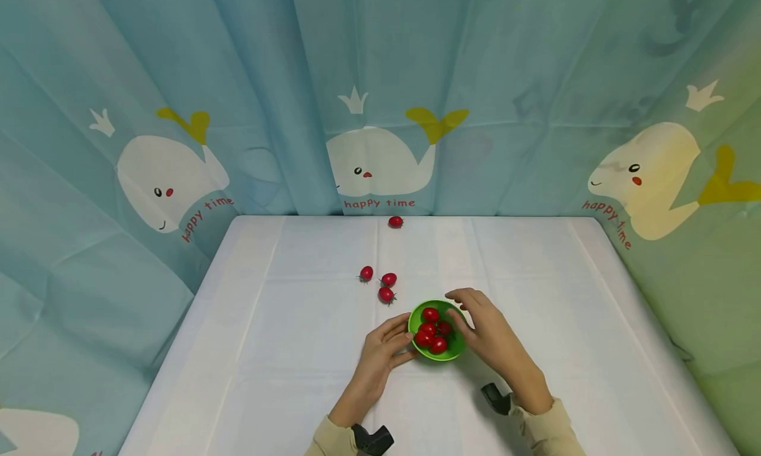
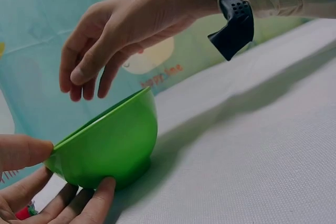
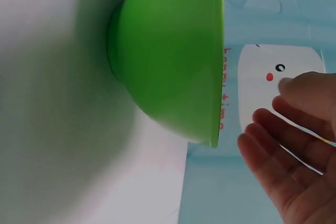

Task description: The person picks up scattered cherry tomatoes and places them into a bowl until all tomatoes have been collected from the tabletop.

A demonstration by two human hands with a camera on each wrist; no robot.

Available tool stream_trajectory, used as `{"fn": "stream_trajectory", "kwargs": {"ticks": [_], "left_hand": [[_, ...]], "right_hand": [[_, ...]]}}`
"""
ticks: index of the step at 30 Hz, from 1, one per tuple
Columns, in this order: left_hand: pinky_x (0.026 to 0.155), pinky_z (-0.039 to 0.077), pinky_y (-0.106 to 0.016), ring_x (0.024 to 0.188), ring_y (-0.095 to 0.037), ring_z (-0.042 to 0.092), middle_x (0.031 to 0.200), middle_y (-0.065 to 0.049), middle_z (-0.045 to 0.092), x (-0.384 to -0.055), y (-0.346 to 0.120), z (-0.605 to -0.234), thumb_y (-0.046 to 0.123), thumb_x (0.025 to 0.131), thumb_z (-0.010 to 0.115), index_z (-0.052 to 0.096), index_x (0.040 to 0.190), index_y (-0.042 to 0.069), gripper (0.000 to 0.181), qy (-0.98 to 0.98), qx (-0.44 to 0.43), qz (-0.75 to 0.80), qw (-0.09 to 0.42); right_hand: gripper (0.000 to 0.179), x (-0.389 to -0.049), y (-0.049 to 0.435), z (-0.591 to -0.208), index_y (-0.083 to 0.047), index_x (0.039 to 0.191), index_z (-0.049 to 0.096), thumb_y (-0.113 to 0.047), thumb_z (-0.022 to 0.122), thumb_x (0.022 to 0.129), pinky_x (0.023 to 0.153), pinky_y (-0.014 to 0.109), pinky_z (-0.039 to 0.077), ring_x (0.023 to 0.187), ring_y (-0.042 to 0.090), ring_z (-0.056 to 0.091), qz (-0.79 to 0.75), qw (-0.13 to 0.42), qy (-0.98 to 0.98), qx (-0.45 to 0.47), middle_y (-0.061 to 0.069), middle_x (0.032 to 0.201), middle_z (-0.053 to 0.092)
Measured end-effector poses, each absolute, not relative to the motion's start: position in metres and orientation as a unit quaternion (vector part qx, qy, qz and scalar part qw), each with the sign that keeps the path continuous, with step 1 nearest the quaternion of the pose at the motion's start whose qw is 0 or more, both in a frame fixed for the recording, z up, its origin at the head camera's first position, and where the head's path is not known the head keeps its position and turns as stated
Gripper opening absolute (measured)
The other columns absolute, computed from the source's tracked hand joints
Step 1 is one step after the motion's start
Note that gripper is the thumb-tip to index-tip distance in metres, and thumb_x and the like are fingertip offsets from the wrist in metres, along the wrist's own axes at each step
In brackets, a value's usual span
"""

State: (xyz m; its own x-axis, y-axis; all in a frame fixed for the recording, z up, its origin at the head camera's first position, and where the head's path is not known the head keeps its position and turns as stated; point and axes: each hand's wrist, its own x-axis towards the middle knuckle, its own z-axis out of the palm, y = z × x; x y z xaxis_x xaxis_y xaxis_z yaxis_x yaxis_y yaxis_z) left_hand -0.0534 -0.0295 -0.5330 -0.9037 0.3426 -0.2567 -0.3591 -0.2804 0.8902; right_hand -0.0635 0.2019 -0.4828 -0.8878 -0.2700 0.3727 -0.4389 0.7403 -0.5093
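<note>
A small green bowl (image 1: pixel 440 357) with several red cherry tomatoes (image 1: pixel 438 344) in it stands on the white-covered table. My left hand (image 1: pixel 380 350) holds it from the left; in the left wrist view the thumb lies at the rim and fingertips touch the lower side of the bowl (image 2: pixel 113 140). Above the bowl's right side hovers my right hand (image 1: pixel 490 330), fingers loosely bent. The right wrist view shows nothing between the fingers of that hand (image 3: pixel 299 166), which is apart from the bowl (image 3: pixel 173 51).
Beyond the bowl, toward the left, three tomatoes (image 1: pixel 366 273) lie close together. One more tomato (image 1: pixel 395 222) sits at the table's far edge. A blue curtain (image 1: pixel 380 59) with whale prints hangs behind and around the table (image 1: pixel 297 337).
</note>
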Motion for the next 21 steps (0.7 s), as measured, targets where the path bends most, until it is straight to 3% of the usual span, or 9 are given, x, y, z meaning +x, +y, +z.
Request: {"fn": "stream_trajectory", "kwargs": {"ticks": [5, 10, 16, 21], "left_hand": [[0.105, 0.057, -0.046, 0.140, -0.033, 0.054, 0.157, -0.028, 0.046, -0.053, -0.030, -0.530, 0.010, 0.103, 0.061, 0.043, 0.155, -0.003, 0.056, 0.560, -0.008, 0.799, 0.220], [0.103, 0.059, -0.046, 0.134, -0.028, 0.059, 0.156, -0.028, 0.047, -0.054, -0.033, -0.528, 0.009, 0.102, 0.063, 0.045, 0.154, -0.002, 0.057, 0.568, -0.005, 0.792, 0.223], [0.095, 0.062, -0.032, 0.126, -0.020, 0.064, 0.153, -0.024, 0.053, -0.058, -0.037, -0.526, 0.009, 0.100, 0.066, 0.050, 0.152, 0.000, 0.054, 0.608, -0.001, 0.768, 0.204], [0.089, 0.060, -0.020, 0.127, -0.031, 0.065, 0.144, -0.021, 0.063, -0.064, -0.043, -0.522, 0.007, 0.100, 0.066, 0.059, 0.144, 0.000, 0.044, 0.682, 0.032, 0.716, 0.145]], "right_hand": [[0.032, -0.062, 0.208, -0.484, -0.005, 0.126, 0.066, -0.006, 0.074, 0.096, 0.090, 0.044, 0.062, 0.110, 0.026, 0.067, 0.317, 0.151, -0.919, 0.178, 0.008, 0.124, 0.070], [0.032, -0.060, 0.212, -0.488, -0.004, 0.129, 0.065, -0.006, 0.071, 0.098, 0.093, 0.046, 0.061, 0.117, 0.026, 0.066, 0.337, 0.139, -0.916, 0.167, 0.008, 0.127, 0.070], [0.033, -0.057, 0.214, -0.492, -0.004, 0.134, 0.063, -0.009, 0.066, 0.102, 0.097, 0.048, 0.060, 0.123, 0.030, 0.066, 0.366, 0.113, -0.914, 0.135, 0.011, 0.132, 0.069], [0.033, -0.053, 0.216, -0.496, -0.004, 0.137, 0.061, -0.012, 0.063, 0.104, 0.098, 0.051, 0.059, 0.118, 0.034, 0.069, 0.400, 0.091, -0.906, 0.109, 0.014, 0.133, 0.069]]}}
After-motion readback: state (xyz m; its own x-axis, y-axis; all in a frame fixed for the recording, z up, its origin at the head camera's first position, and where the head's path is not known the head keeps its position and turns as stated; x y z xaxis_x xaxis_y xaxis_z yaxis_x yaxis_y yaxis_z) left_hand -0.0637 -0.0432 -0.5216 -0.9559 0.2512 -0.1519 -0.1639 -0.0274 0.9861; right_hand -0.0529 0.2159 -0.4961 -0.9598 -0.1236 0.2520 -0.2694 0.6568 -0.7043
